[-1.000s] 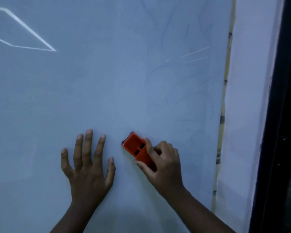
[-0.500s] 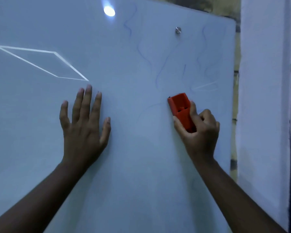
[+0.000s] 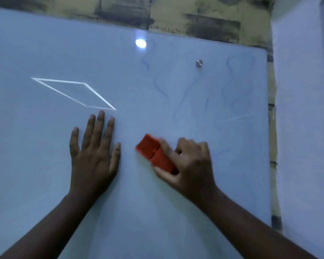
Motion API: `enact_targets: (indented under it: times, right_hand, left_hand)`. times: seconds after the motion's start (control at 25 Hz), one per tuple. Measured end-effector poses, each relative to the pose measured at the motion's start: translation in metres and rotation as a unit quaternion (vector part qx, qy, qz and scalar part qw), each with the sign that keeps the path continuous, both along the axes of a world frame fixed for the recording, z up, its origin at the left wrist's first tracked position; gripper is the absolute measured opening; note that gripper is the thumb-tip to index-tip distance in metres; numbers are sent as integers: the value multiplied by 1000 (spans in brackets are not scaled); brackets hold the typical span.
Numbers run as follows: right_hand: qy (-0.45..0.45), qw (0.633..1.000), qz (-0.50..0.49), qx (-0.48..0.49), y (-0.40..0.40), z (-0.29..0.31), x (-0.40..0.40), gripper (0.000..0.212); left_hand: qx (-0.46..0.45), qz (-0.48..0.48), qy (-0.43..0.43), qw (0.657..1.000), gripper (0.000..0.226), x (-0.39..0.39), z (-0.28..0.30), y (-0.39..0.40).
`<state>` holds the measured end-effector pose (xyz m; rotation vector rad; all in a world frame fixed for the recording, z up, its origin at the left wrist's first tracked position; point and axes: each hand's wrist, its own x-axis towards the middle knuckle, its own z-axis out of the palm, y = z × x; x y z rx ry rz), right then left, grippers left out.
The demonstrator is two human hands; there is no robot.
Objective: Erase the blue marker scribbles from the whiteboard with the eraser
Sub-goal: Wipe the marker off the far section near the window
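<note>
Gripping orange eraser (image 3: 156,154), right hand (image 3: 191,165); left hand (image 3: 94,156) flat on whiteboard (image 3: 45,146); stained wall (image 3: 176,14) above.

Two bare forearms, no sleeves in view, no watch or bracelet at the wrists. Left hand (image 3: 94,157) without rings, nails short and pale. Right hand (image 3: 191,169) also bare, slightly blurred, knuckles visible.
</note>
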<state>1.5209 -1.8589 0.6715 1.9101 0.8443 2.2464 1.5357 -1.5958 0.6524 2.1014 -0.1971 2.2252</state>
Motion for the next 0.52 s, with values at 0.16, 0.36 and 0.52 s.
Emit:
enact_targets:
  times: [0.16,0.36,0.52]
  right_hand:
    - [3,982,12,191,-40,54,2,63]
    - [10,961,13,275,-13,73,6,61]
    - [-17,995,29,95,65,53,1,67]
  left_hand:
    - [-1,-5,-10,1000,65,0,1,-1]
    - [-3,6,-9,1000,67,0,0,-4]
    - [-4,29,-14,999,65,-12,10,-3]
